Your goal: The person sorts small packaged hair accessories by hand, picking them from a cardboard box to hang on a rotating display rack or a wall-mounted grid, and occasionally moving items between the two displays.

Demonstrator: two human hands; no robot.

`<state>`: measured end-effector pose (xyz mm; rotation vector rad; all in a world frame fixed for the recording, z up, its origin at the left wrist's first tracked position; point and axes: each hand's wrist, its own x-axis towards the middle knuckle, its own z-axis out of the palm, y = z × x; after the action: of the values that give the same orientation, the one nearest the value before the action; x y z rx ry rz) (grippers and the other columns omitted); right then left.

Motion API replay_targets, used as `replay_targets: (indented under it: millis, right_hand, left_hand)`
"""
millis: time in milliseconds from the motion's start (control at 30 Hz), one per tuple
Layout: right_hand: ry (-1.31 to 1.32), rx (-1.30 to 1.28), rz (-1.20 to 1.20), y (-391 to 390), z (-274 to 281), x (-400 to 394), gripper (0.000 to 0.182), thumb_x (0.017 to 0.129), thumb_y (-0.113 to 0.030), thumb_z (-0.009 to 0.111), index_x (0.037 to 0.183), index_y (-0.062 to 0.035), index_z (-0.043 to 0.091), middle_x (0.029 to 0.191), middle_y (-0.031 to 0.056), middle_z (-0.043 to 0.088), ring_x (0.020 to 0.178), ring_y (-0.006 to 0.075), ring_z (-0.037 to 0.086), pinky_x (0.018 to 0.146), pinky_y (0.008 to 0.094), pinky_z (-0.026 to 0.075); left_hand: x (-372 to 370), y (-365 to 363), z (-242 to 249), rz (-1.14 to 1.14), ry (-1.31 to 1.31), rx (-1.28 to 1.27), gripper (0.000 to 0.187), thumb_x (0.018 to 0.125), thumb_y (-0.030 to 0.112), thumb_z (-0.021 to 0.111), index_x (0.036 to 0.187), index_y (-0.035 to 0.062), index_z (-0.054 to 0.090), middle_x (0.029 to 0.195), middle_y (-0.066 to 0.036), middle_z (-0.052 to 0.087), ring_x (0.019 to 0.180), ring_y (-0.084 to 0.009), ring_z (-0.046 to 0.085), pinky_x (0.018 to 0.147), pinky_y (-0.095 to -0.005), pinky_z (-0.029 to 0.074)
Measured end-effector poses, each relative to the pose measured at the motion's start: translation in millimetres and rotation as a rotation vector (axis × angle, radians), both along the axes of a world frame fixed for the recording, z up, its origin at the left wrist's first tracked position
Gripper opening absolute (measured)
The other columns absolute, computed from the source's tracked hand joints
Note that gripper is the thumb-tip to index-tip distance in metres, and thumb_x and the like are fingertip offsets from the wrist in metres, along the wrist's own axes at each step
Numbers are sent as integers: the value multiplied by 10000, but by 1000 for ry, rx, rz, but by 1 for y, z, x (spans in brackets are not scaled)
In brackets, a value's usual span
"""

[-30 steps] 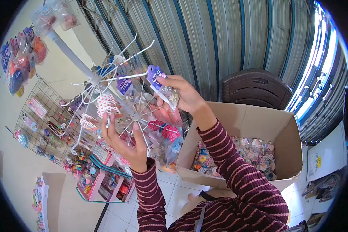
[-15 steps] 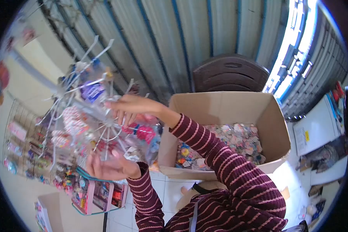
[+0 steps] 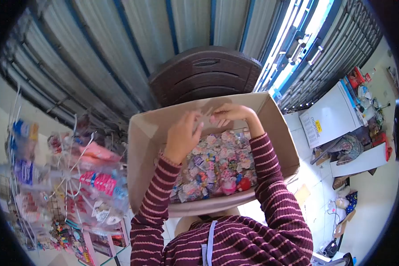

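Observation:
My left hand [image 3: 181,137] hangs over the inside of a large cardboard box [image 3: 142,168], its fingers bent toward the thumb and a little blurred. Facing it, my right hand [image 3: 232,114] has its fingertips pinched together near the box's far wall. Something pale and see-through seems to lie between the two hands, too faint to name. Beneath them, a heap of small clear packets [image 3: 221,155] with pink, white and colourful little items covers the box's bottom.
To the left stands a white wire rack [image 3: 68,168] hung with bagged goods, including a bright pink pack [image 3: 99,182]. A dark brown plastic chair [image 3: 206,73] is behind the box, before a corrugated metal shutter [image 3: 190,26]. A white cabinet [image 3: 330,113] stands at right.
Both hands have left the hanging rack and moved right, over the cardboard box. The view has turned right with them, so the rack now sits at the left edge.

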<state>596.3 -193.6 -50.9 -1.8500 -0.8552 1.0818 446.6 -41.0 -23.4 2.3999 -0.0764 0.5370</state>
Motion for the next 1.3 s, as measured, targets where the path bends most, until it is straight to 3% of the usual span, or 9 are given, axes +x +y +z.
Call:
replay_targets:
  millis: [200,267,367,533,700,833,1033,1100,1300]
  right_hand:
    - [-138,-361,-143,-47,-168,55,220,710,-177,515,857,-27,579,713,129,599,670,225,586,520,339,440]
    - [-496,-275,-311,-58,-232,43,232,688,-170,531,864,-26,575,730,183,572,695,297,558,599,389,425]
    - [-600,-466,-406,-60,-243,17,273,648,-144,564,913,-80,577,848,203,545,786,323,529,685,423,417]
    - [-652,-410,-534,-62,-274,-3,317,627,-120,586,941,-152,571,1050,158,420,942,333,435,724,440,400]
    - [-680,-281,-541,-59,-276,12,288,630,-122,594,916,-154,585,1033,156,447,950,324,438,754,422,391]
    - [-462,-78,-501,-57,-263,21,218,675,-165,589,882,-95,602,879,164,545,790,313,526,705,398,418]
    - [444,163,-543,-34,-176,33,296,758,-204,543,936,32,548,859,126,571,731,204,576,606,301,481]
    - [728,372,-535,-21,-159,32,311,803,-170,482,1002,70,488,888,132,561,755,200,577,613,295,502]
    - [856,646,-351,18,-89,1,283,839,-169,417,1010,52,466,939,169,545,753,218,571,580,301,488]
  left_hand:
    - [87,-7,-227,-212,756,112,258,691,200,507,865,11,536,693,-156,560,709,-296,544,679,-353,422]
    - [89,-18,-259,-84,915,-21,375,664,181,513,982,-17,502,988,-230,505,945,-353,466,812,-415,357]
    - [90,-32,-304,49,706,-252,439,673,112,509,1069,-44,404,1047,-270,444,969,-378,434,857,-418,318]
    - [92,-53,-373,228,488,-83,536,649,118,597,1099,-45,354,1070,-257,400,1032,-406,348,877,-417,304]
    - [96,-59,-328,347,600,-14,427,622,158,649,964,-28,474,970,-196,474,951,-358,426,812,-415,359]
    - [86,-32,-371,229,583,96,428,630,186,628,993,8,486,855,-139,546,808,-274,524,742,-366,417]
    - [78,-17,-365,351,357,-1354,201,635,126,611,792,17,548,681,-102,548,599,-164,504,525,-276,400]
    - [79,-10,-300,161,358,-496,147,657,144,612,738,24,587,623,-75,567,542,-158,531,510,-285,416]
    - [37,49,-187,63,390,-491,138,611,98,648,727,26,624,686,-114,590,580,-192,581,547,-271,450]
